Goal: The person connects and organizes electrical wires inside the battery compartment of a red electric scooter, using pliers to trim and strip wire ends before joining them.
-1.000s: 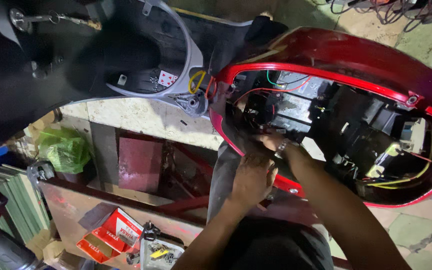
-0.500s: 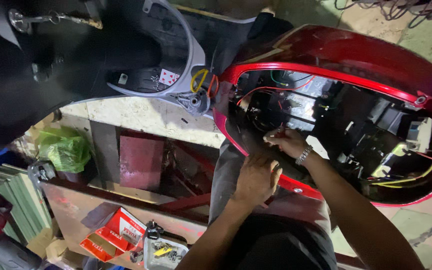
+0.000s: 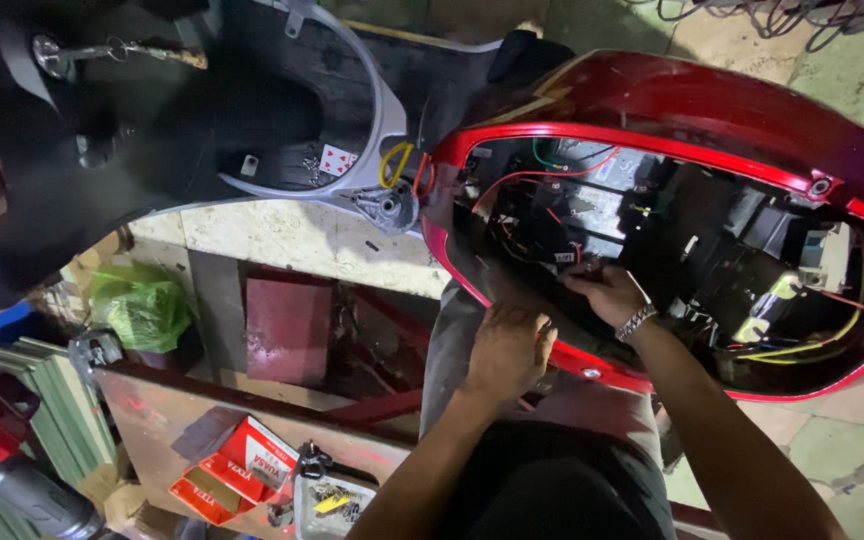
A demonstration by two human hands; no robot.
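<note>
Two hands, one red scooter body point(image 3: 672, 100), long axis running left-right, open cavity facing up. Left hand point(image 3: 507, 350) curled over near rim, grip unclear. Right hand point(image 3: 607, 292) inside among wires point(image 3: 522, 185), fingers bent, hold unclear.

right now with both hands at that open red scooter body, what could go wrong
1. The right hand is in among thin red wires; a tug could pull one loose.
2. Its metal bracelet sits close to the exposed wiring, so it might snag or bridge contacts.
3. The left hand rests on the red panel edge; leaning hard might strain it.
</note>
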